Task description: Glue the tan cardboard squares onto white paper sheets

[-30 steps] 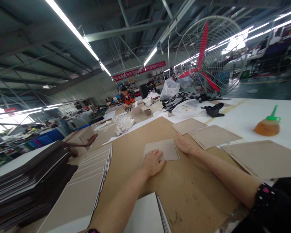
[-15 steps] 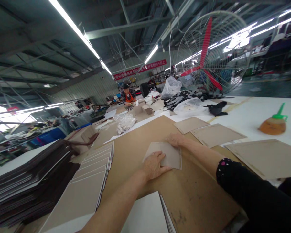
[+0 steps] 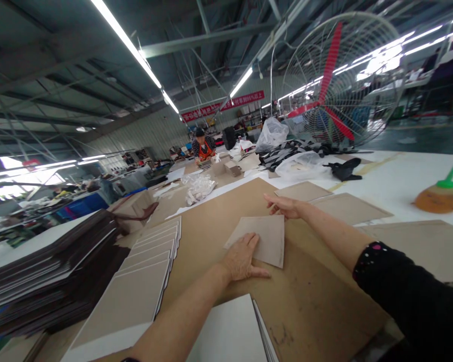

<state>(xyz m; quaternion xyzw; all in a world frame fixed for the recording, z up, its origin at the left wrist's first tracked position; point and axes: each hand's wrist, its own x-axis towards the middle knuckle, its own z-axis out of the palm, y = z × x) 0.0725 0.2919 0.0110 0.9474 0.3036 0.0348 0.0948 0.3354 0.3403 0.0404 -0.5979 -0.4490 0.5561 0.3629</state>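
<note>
A beige-grey panel [image 3: 269,240] with a seam line along its edges lies on a brown board [image 3: 226,201]. My left hand [image 3: 241,256] rests flat on the panel's near left part, fingers stretched out and thumb apart. At the panel's far right corner is my right hand [image 3: 284,206], raised a little, its fingers pointing left and loosely apart; nothing shows in it. Close to me, below the left hand, sits a small stack of white sheets [image 3: 230,332]. Left of the board, beige panels with white edges [image 3: 136,284] overlap in a row.
Dark brown folded pieces [image 3: 60,266] are piled at the left. More beige panels [image 3: 353,208] lie to the right, near a squeeze bottle of amber liquid [image 3: 438,199]. A large fan [image 3: 320,103] stands behind the table. A co-worker [image 3: 204,148] is at the far end.
My right hand has risen from the panel's far edge, its fingers now more stretched. The left hand stays on the panel, its thumb spread slightly. The view has shifted a little.
</note>
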